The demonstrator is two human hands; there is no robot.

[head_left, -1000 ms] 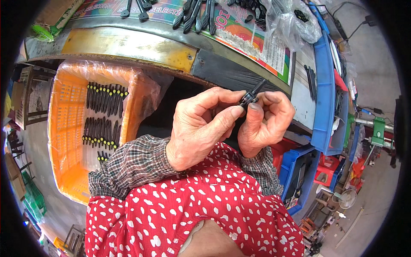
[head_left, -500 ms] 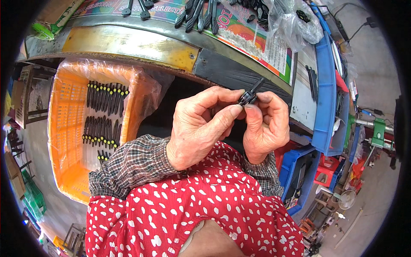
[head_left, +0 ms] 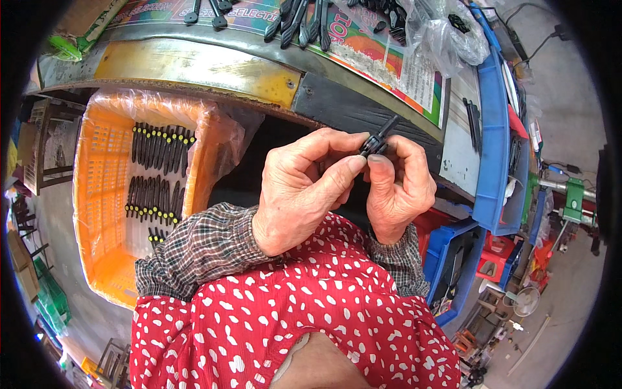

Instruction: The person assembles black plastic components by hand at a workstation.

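- Hands meet just below the tabletop [head_left: 194, 65] edge: the left hand [head_left: 298, 188] and the right hand [head_left: 402, 188] both pinch one small black plastic part [head_left: 376, 141], held in the air above the lap.
- Grip on the left is closed, thumb and forefinger pressing the lower end of the part; grip on the right is closed too, fingertips on the part's other side, with a thin black stem poking up past them.
- Orange crate [head_left: 97, 194], lined with clear plastic, sits to the left below the tabletop and holds rows of slim black pieces with yellow tips [head_left: 155, 168].
- More black parts [head_left: 298, 23] lie on the printed sheet across the tabletop; blue bins [head_left: 492, 129] stand at the right.
- Risk, as I judge it: the part is small and held by fingertips only, so a slip could drop it onto the red spotted cloth [head_left: 291, 324] or to the floor.
- Uneven pressing could also bend or snap the thin stem.
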